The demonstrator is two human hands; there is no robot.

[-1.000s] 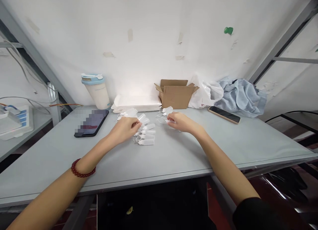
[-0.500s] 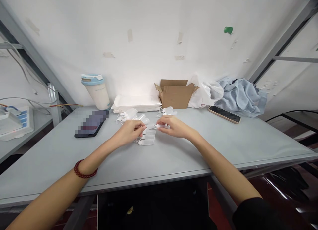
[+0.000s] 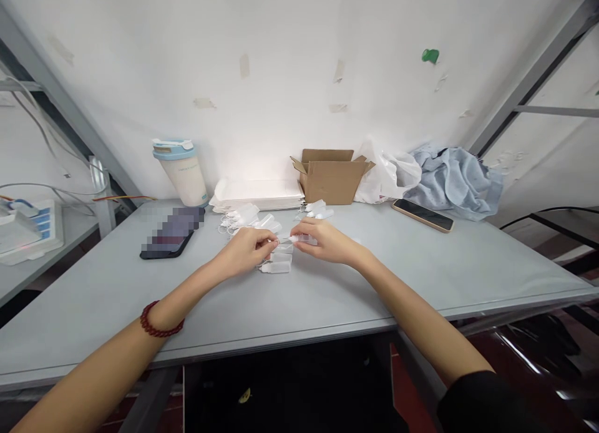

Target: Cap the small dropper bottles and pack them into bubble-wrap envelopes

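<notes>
My left hand [image 3: 247,252] and my right hand [image 3: 322,241] meet over the middle of the grey table [image 3: 327,289], both with fingers pinched. The right hand pinches a small translucent white plastic piece [image 3: 302,238]. My left fingertips close on something small I cannot make out, right next to it. Just below and between the hands lies a small pile of the same white plastic pieces [image 3: 277,259]. More of them lie behind at the left [image 3: 243,216] and near the box [image 3: 317,209]. A red bead bracelet [image 3: 158,324] circles my left wrist.
A dark phone [image 3: 172,232] lies at the left, a pale cup with a blue lid [image 3: 181,171] behind it. A stack of white sheets [image 3: 257,194], an open cardboard box [image 3: 330,176], a plastic bag [image 3: 390,174], blue cloth [image 3: 453,180] and a second phone [image 3: 422,215] line the back.
My right hand has come left and nearer with a plastic piece from the group by the box. My left hand has shifted right to meet it over the pile.
</notes>
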